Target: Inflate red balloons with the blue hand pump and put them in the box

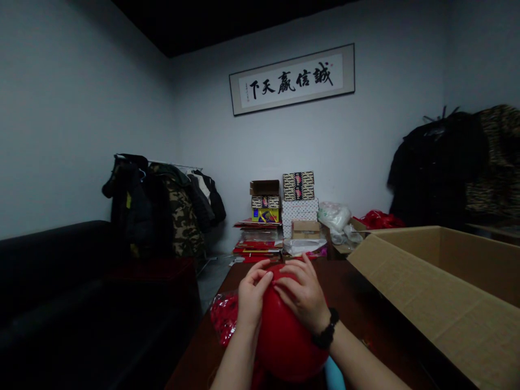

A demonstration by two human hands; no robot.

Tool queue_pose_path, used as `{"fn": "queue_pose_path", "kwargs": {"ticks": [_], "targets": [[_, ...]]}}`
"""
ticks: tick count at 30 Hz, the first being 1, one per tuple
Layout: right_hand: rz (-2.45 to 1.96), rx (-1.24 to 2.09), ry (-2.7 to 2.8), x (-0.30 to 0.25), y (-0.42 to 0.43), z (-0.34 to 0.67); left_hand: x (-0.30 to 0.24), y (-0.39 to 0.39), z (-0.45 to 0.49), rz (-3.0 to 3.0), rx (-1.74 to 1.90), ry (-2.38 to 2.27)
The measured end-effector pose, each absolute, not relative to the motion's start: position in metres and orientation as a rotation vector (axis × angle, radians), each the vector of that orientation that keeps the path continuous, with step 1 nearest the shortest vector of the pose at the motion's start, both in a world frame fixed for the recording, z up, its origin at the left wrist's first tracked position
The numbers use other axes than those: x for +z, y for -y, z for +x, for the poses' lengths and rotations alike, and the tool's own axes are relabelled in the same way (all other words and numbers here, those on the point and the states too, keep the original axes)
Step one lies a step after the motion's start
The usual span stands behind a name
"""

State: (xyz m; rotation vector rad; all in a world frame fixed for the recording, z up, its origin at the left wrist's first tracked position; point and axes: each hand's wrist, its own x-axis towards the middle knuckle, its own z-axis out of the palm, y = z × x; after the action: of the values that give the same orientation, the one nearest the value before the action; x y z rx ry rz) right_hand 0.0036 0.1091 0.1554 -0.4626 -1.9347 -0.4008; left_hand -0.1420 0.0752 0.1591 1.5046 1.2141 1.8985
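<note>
My left hand [249,299] and right hand [304,297] are both half-closed over the top of the red balloon [286,346], fingers bent and pressing into it, the fingertips nearly meeting at its crown. I hold the balloon at the near edge of the dark surface [359,306], though I cannot tell whether it rests on it. A plastic bag of red pieces [223,320] lies just beside it toward the left edge, an open cardboard box [439,295] stands along the right edge, and stacked boxes [298,201] sit at the far end.
</note>
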Motion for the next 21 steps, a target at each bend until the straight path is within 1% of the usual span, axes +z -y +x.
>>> {"fn": "queue_pose_path", "kwargs": {"ticks": [9,13,18,21], "targets": [[-0.469,-0.479,1.899,0.158,-0.11,0.006,0.164,-0.073,-0.139,1.672,1.834,-1.261],[-0.411,-0.343,1.949,0.156,-0.113,0.004,0.159,-0.075,-0.141,1.829,1.822,-1.315],[-0.436,-0.131,1.837,0.142,-0.12,0.003,0.159,-0.069,-0.135,2.059,1.949,-1.417],[-0.445,-0.098,1.828,0.137,-0.122,0.007,0.161,-0.062,-0.13,2.237,1.95,-1.472]]}}
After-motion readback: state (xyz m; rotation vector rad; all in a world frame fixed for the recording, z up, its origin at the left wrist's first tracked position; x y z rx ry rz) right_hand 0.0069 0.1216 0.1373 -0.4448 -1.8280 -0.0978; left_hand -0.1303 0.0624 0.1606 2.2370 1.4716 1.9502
